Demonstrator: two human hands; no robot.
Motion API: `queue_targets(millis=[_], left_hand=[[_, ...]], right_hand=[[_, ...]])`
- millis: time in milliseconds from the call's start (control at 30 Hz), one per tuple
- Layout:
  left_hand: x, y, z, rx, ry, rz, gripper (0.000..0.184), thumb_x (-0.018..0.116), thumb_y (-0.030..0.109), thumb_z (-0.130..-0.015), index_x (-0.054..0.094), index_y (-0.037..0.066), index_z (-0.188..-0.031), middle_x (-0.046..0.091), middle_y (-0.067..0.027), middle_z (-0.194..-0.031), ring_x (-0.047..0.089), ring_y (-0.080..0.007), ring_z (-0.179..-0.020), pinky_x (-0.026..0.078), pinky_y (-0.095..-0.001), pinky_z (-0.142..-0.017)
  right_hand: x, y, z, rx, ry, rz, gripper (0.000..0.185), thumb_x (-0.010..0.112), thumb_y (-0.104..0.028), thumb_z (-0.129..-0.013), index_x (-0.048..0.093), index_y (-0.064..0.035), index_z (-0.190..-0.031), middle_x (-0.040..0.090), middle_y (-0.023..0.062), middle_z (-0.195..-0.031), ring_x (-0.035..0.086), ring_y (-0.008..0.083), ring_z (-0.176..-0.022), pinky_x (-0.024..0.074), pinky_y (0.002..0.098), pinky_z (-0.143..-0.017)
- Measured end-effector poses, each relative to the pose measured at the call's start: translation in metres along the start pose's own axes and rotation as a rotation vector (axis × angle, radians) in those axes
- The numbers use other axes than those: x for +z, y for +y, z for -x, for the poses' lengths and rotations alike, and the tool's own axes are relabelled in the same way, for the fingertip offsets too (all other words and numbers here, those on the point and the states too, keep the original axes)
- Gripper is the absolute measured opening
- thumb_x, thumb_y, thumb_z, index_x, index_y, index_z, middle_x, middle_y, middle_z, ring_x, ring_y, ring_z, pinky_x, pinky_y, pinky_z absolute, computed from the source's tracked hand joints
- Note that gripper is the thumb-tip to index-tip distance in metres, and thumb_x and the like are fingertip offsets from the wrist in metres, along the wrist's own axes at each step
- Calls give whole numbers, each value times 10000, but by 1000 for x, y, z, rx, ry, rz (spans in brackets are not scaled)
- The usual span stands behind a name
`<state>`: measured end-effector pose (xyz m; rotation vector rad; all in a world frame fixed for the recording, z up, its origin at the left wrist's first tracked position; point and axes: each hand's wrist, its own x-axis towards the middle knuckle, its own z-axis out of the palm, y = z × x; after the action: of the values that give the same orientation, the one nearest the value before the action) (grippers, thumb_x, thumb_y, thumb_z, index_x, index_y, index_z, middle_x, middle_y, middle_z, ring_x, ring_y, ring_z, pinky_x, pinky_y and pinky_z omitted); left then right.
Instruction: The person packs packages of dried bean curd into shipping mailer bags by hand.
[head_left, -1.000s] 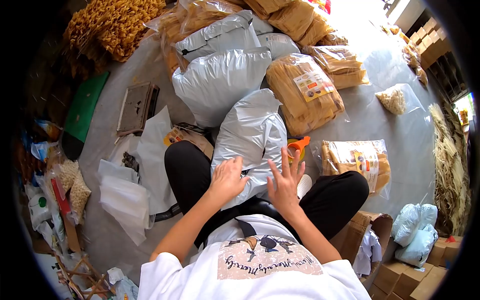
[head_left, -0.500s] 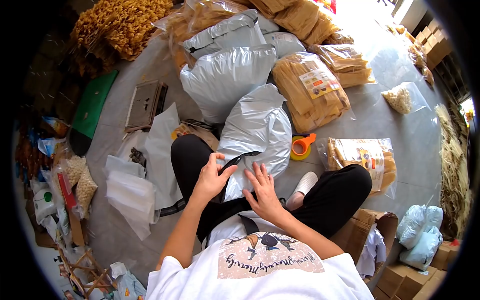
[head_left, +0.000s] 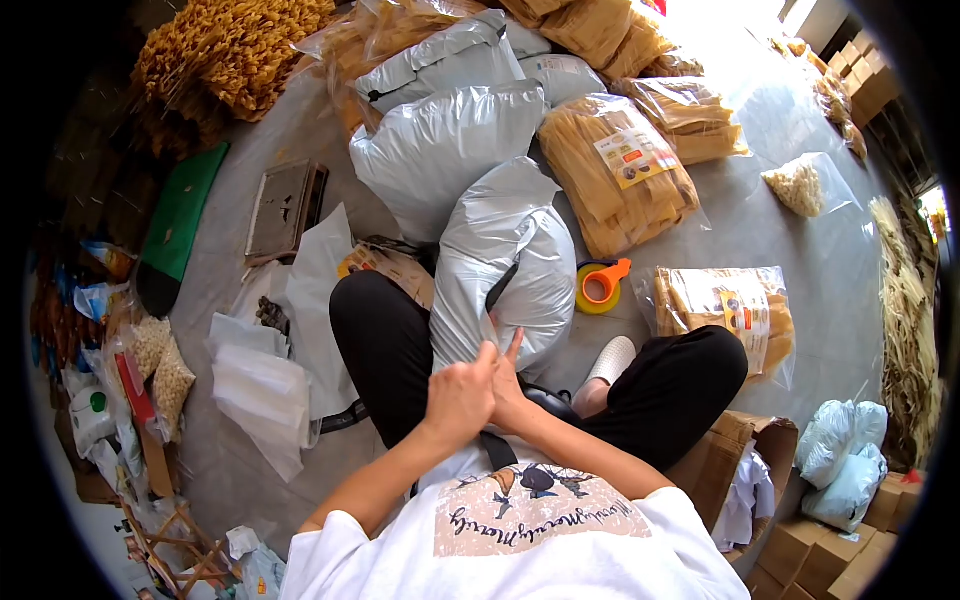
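A plump silver-grey mailing bag (head_left: 505,250) stands on the floor between my crossed legs, its near side creased, with a dark strip showing in a fold. At its near edge, my left hand (head_left: 462,398) is closed in a fist, gripping the plastic. Pressed up beside it, my right hand (head_left: 510,392) also holds the bag's edge, its index finger stretched along the plastic. My left hand partly hides its other fingers.
An orange tape dispenser (head_left: 600,286) lies right of the bag. More silver mailing bags (head_left: 450,155) and clear packs of tan dried sheets (head_left: 615,180) stand beyond. White plastic bags (head_left: 262,390) lie at left. An open carton (head_left: 725,470) sits by my right knee.
My hands have come together at the bag's near edge, from being spread over its front. The bag now stands rounder, with its dark strip shifted. The view has moved slightly.
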<state>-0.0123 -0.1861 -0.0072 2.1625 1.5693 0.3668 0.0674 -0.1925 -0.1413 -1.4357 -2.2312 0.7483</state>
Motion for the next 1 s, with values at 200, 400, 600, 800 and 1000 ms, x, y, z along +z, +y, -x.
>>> queue_targets(millis=[200, 400, 600, 800, 1000], left_hand=[[46, -10, 7, 31, 9, -15, 94, 503, 109, -857, 451, 36, -883, 547, -174, -545, 576, -379, -543, 427, -479, -486], [50, -15, 23, -11, 122, 84, 175, 491, 5, -742, 439, 25, -908, 585, -183, -655, 593, -371, -582, 459, -471, -511], [96, -40, 12, 149, 18, 22, 211, 510, -5, -703, 457, 19, -906, 581, -172, -632, 587, -373, -566, 465, -466, -517], [101, -46, 7, 155, -76, -86, 214, 518, -6, -691, 456, 30, -892, 587, -169, -616, 608, -349, -565, 486, -443, -506], [102, -45, 5, 170, -61, -85, 200, 512, 4, -702, 447, 41, -887, 600, -148, -623, 613, -336, -554, 495, -427, -500]], right_hand=[[83, 26, -11, -61, 606, -479, 553, 545, -276, -749, 473, 45, -1194, 164, 268, -1431, 15, 405, -1366, -10, 726, -953], [-54, 40, 0, -61, -77, -816, 675, 527, 54, -699, 346, 2, -1346, 407, 186, -1356, 253, 295, -1345, 81, 497, -1103], [-31, 63, -7, 175, -79, -1491, 693, 398, 204, -698, 299, 25, -1360, 416, 149, -1344, 406, 187, -1242, 303, 299, -1039], [-83, 43, 5, 176, 230, -862, 418, 472, 136, -783, 500, 18, -1183, 562, 92, -1105, 585, 145, -981, 480, 258, -843], [-116, 48, -35, 169, 540, -371, 232, 606, 39, -768, 566, 15, -995, 569, 120, -906, 605, 198, -731, 482, 297, -557]])
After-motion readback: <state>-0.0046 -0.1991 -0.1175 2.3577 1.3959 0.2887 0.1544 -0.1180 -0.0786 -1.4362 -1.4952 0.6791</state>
